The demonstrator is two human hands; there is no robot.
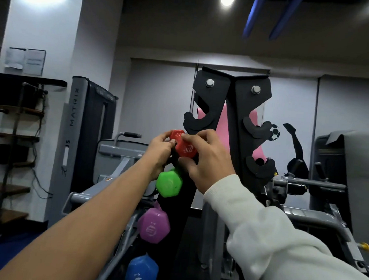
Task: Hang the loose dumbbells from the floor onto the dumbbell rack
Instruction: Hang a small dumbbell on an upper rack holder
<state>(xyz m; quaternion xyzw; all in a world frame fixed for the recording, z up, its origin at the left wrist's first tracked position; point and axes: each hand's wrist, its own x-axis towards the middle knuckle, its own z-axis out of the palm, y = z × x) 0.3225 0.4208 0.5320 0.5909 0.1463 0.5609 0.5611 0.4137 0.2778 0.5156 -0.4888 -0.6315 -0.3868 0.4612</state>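
You've got the red dumbbell (183, 145) up at the dumbbell rack (234, 112), both hands on it. Left hand (160, 150) pinches its far-left head, fingers curled round; right hand (206, 160) wraps the near head, thumb underneath. The red one sits just below the top-left hook (196, 119); you can't tell if it's seated in a cradle yet, hands hide that. Below it on the same side hang the green dumbbell (169, 183), purple dumbbell (154, 226) and blue dumbbell (142, 270), so three look done, judging by position. Right-side hooks (259, 131) show bare. Floor isn't in view, so what's left down there can't be told.
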